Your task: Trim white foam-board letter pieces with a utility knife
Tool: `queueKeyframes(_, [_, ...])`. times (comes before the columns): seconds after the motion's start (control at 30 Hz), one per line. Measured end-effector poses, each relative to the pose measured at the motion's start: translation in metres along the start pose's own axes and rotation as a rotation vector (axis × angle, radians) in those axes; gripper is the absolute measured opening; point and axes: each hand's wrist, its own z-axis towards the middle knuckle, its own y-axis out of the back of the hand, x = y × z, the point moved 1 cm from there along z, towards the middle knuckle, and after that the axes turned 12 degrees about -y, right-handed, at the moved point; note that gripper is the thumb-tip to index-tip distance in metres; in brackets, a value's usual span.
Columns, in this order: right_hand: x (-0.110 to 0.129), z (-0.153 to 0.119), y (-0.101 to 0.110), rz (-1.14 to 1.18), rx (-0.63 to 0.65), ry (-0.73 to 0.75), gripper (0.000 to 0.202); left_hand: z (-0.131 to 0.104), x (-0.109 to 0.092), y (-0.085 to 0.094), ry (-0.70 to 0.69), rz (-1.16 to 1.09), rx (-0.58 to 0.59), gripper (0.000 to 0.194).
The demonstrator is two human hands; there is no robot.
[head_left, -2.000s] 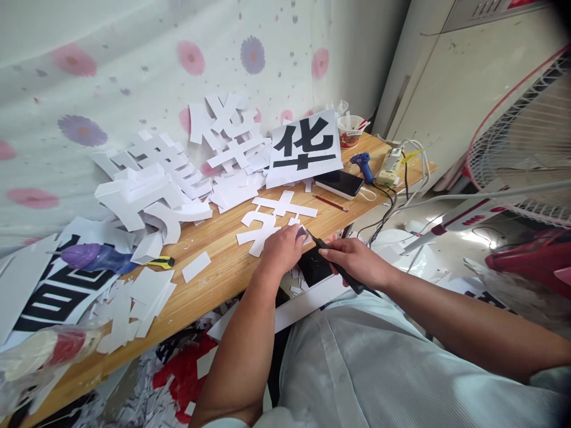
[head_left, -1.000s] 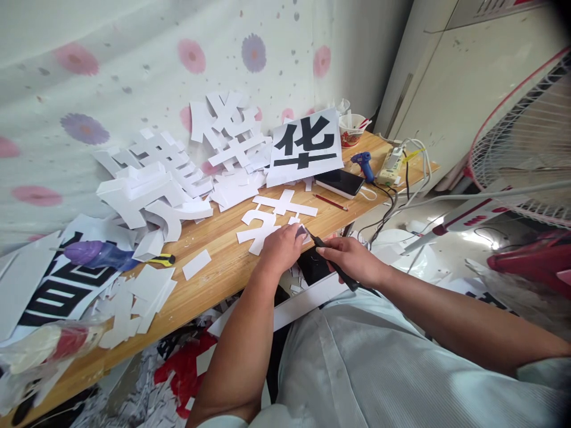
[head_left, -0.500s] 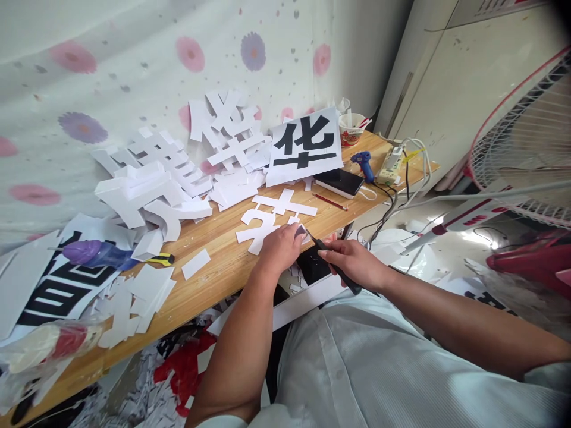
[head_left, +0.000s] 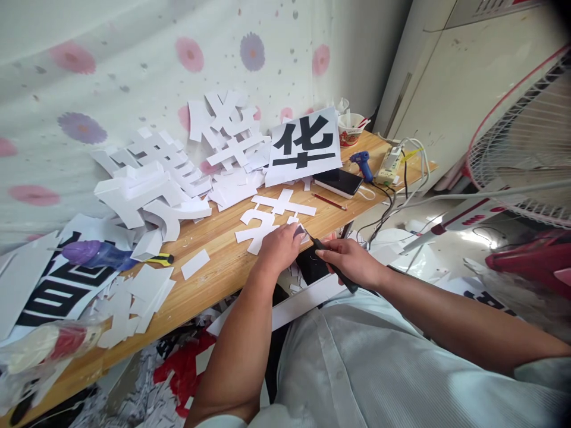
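left hand [head_left: 281, 246] flat on a white cutout character [head_left: 272, 220] at the near edge of the desk [head_left: 214, 261], fingers curled over its lower right corner, pinning it down. right hand [head_left: 352, 261] has its grip wrapped round a black craft knife [head_left: 332, 264], tip aimed at the cutout just beside the left fingertips. blade contact itself is too small to tell.

step in hand, judging by the pose: trimming the corner of the character, one hand as clamp, one as cutter. cutout looks mostly freed already, so i'd read this as edge cleanup rather than a first cut.

next move calls for a short controlled stroke away from the left fingers, which sit very near the blade line. the piece overhangs the desk edge, so the left hand has to hold firm or the sheet will flex.

around it: printed template sheet [head_left: 306, 145] propped behind, stack of finished white characters [head_left: 178, 166] to the left, phone [head_left: 339, 181], red pencil [head_left: 330, 202], blue glue gun [head_left: 362, 163], power strip [head_left: 390, 163], yellow cutter [head_left: 160, 260]. fan [head_left: 526, 137] on the right, off the desk.
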Motion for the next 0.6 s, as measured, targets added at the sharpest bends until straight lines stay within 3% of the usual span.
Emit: queueKeyframes(0.6, [-0.0004, 0.0004, -0.0038, -0.002, -0.013, -0.018, 0.029, -0.0001, -0.0027, 0.0028, -0.002, 0.022, 0.006, 0.025])
